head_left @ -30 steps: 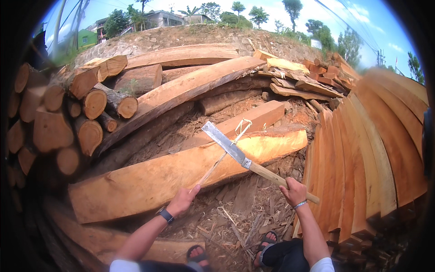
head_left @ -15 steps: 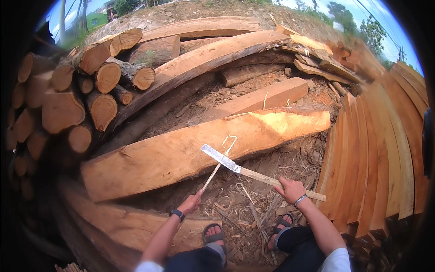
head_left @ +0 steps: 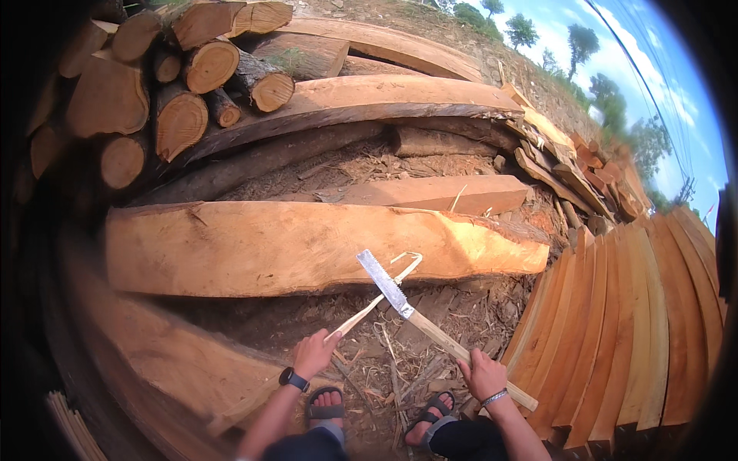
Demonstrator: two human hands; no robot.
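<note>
My right hand (head_left: 484,375) is closed around the long wooden handle of a saw (head_left: 384,283), whose flat grey blade has a toothed edge and points up and left. My left hand (head_left: 314,353), with a dark watch on the wrist, grips the near end of a thin pale wood strip (head_left: 357,316). The strip's far end is bent back into a hook. The blade crosses over the strip near its middle; whether they touch I cannot tell. Both are held in front of a thick sawn timber slab (head_left: 254,250).
Cut logs (head_left: 181,127) are stacked at the left. Several boards (head_left: 615,330) stand in a row at the right. Another slab (head_left: 169,353) lies near my left arm. Wood chips and bark (head_left: 384,361) cover the ground between my sandalled feet.
The whole view has tilted and shifted. My right hand sits lower in the picture, and the saw points more steeply upward. Both hands keep their hold on the saw and the strip.
</note>
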